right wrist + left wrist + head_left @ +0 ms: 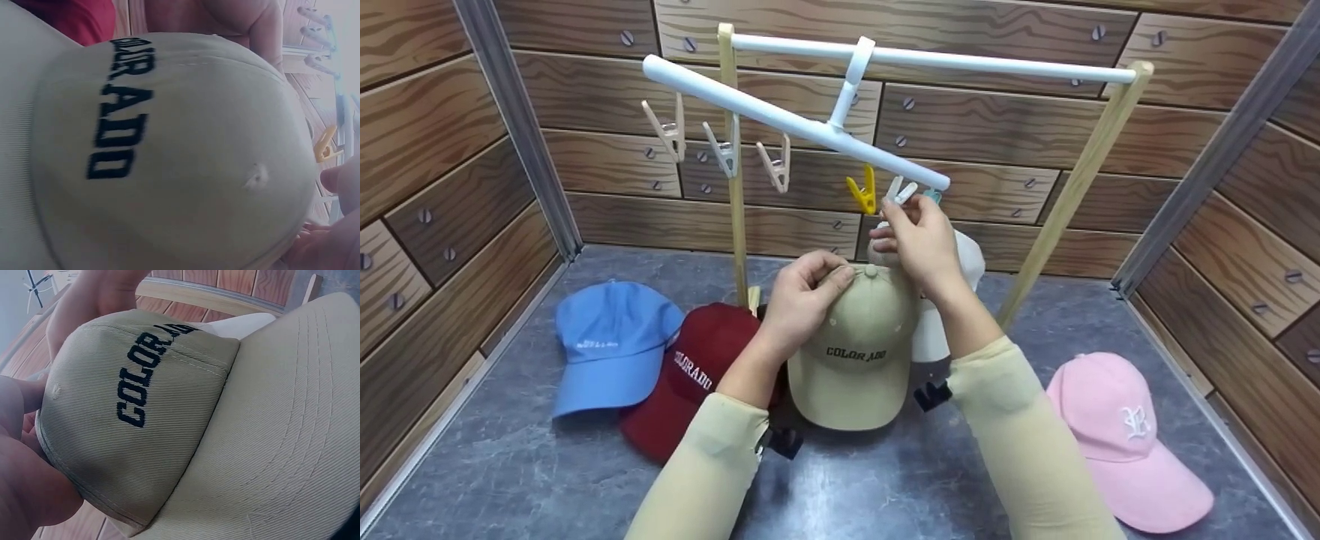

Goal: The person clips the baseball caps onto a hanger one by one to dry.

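A khaki baseball cap (851,390) with COLORADO on its front hangs brim-down in the middle of the head view. My left hand (802,300) pinches the top of its crown, thumb beside the button. Just above, my right hand (926,247) pinches a white clothespin (901,192) near the low right end of the white hanger bar (780,116). In the left wrist view the cap (157,439) fills most of the picture. The yellow clothespin (326,144) shows beside the right thumb in the right wrist view. A white cap (971,259) is partly hidden behind the right hand.
Several clothespins, one pale (667,131), hang along the tilted bar's left side. The bar hooks onto a rack rail (997,67) with wooden posts. Blue (611,337) and dark red (720,337) caps lie on the left; a pink cap (1110,412) lies on the right.
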{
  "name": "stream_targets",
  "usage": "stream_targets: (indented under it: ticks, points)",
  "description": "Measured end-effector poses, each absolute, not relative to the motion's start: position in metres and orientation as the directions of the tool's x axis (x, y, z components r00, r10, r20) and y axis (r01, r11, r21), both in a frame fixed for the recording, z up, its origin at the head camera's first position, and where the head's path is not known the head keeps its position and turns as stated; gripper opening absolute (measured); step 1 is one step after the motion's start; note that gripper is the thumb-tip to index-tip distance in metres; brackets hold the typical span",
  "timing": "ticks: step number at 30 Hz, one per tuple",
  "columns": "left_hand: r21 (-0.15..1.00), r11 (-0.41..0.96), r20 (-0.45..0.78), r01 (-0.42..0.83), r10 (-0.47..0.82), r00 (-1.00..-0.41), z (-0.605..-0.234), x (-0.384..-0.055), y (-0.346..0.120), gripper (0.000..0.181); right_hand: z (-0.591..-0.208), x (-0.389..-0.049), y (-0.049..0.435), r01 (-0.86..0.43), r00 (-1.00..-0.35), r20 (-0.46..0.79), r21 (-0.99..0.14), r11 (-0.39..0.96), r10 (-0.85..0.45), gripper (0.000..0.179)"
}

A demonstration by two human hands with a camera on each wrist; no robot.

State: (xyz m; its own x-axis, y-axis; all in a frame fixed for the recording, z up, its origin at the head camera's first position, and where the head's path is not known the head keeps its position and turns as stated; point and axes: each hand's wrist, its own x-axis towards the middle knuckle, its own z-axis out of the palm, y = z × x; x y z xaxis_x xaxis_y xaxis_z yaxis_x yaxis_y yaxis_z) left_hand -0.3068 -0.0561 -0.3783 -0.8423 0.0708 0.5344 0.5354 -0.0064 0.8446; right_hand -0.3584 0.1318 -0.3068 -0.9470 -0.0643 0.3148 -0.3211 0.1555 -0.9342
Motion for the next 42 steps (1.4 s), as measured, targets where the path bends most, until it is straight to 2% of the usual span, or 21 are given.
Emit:
stream_targets:
  ticks: [7, 11, 17, 27, 34, 42]
  points:
    - [0.839, 0.005, 0.543, 0.545, 0.071, -0.837, -0.379, -0.307, -0.057, 0.011, -0.300, -0.367, 0.125, -0.338, -0.939, 0.343, -0.917, 0.213, -0.012, 0.047]
    - [0.840, 0.011, 0.539, 0.542, 0.077, -0.838, -0.380, -0.307, -0.057, 0.011, -0.298, -0.371, 0.123, -0.336, -0.937, 0.349, -0.919, 0.204, 0.028, 0.039]
    - [0.842, 0.014, 0.537, 0.539, 0.081, -0.840, -0.380, -0.308, -0.056, 0.012, -0.296, -0.373, 0.122, -0.335, -0.934, 0.352, -0.922, 0.192, 0.063, 0.037]
    - [0.841, -0.011, 0.540, 0.541, 0.083, -0.838, -0.378, -0.310, -0.057, 0.011, -0.293, -0.376, 0.124, -0.326, -0.938, 0.341, -0.928, 0.182, 0.060, 0.040]
    - [0.844, -0.039, 0.536, 0.535, 0.090, -0.839, -0.370, -0.313, -0.055, 0.011, -0.291, -0.375, 0.129, -0.331, -0.936, 0.351, -0.909, 0.252, 0.036, 0.050]
    - [0.849, -0.059, 0.529, 0.526, 0.091, -0.844, -0.359, -0.322, -0.055, 0.010, -0.289, -0.373, 0.133, -0.325, -0.934, 0.354, -0.896, 0.302, 0.046, 0.048]
